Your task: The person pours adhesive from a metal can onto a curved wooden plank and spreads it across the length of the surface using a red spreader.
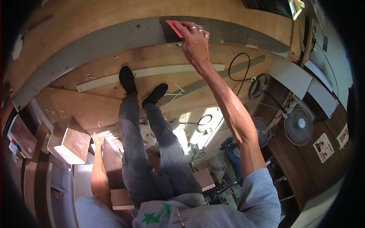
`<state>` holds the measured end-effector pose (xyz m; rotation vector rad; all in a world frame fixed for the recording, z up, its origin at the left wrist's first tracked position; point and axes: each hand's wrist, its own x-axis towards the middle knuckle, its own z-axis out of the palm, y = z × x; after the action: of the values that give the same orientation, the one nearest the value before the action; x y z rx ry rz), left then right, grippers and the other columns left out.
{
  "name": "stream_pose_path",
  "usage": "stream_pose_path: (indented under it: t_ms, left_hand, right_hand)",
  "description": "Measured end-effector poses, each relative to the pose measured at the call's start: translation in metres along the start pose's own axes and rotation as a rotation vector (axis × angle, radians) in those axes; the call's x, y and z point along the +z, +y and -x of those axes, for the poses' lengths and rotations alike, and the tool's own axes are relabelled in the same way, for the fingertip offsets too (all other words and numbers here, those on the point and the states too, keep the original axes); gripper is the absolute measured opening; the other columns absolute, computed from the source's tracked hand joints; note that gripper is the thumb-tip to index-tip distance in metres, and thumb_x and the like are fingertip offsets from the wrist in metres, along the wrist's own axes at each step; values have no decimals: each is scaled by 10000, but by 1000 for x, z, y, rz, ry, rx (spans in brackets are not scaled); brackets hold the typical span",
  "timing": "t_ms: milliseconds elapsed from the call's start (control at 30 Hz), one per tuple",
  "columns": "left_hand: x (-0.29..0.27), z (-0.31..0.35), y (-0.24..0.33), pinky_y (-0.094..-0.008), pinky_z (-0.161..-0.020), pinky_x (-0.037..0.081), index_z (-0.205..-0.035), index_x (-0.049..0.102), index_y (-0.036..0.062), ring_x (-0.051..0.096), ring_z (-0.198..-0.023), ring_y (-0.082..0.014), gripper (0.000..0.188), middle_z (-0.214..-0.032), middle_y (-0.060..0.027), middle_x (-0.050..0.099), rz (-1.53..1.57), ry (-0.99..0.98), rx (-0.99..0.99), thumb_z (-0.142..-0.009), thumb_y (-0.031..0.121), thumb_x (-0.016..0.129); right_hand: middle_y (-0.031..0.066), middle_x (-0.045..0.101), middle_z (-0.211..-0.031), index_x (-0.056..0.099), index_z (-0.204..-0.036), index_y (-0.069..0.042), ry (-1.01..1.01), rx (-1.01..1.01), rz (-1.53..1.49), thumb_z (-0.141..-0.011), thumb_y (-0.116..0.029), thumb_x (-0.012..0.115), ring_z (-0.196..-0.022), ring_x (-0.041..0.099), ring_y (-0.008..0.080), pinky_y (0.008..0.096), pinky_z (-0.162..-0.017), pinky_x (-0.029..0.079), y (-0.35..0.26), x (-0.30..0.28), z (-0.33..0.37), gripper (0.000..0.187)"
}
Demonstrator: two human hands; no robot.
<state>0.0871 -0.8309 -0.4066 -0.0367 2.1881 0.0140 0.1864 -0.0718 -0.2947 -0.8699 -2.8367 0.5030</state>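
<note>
My right hand (195,41), with rings on its fingers, is closed around a flat red-orange piece (175,29) with a straight edge; I cannot tell its exact kind. It presses on a long grey strip (114,38), which looks curved here and lies across the light wooden surface. Around the hand the strip is darker, as if wet or shaded. My left arm reaches down at the lower left. There my left hand (99,140) rests at the edge of a wooden box-like piece (113,159); bright sunlight washes out its fingers.
My shoes (128,79) stand by a pale narrow strip (148,71) on the wood. An open wooden box (72,142) is at left. On the right are a fan (299,126), white panels (291,78) and a black cable (243,55). Bags and tools lie behind my legs.
</note>
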Motion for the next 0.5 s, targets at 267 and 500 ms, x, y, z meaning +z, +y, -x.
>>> stream_pose_path:
  t_ms: [267, 500]
  left_hand:
    - [-97, -22, 154, -485, -1173, 329, -1481, 468, 20, 422, -1384, -382, 580, -1486, -251, 450, -29, 652, 547, -983, 259, 646]
    - [-219, -81, 448, -487, -1172, 314, -1401, 570, 78, 423, -1398, -352, 482, -1528, -180, 437, 46, 1084, 846, -988, 319, 628]
  right_hand:
    - [29, 638, -1237, 659, -1294, -195, 46, -53, 133, -872, -46, 566, -1155, 564, 236, 438, -974, 375, -9, 4, 1, 457]
    - [24, 615, -1226, 645, -1302, -194, 69, -109, 211, -865, -83, 573, -1153, 559, 220, 441, -970, 380, -32, 35, -3, 457]
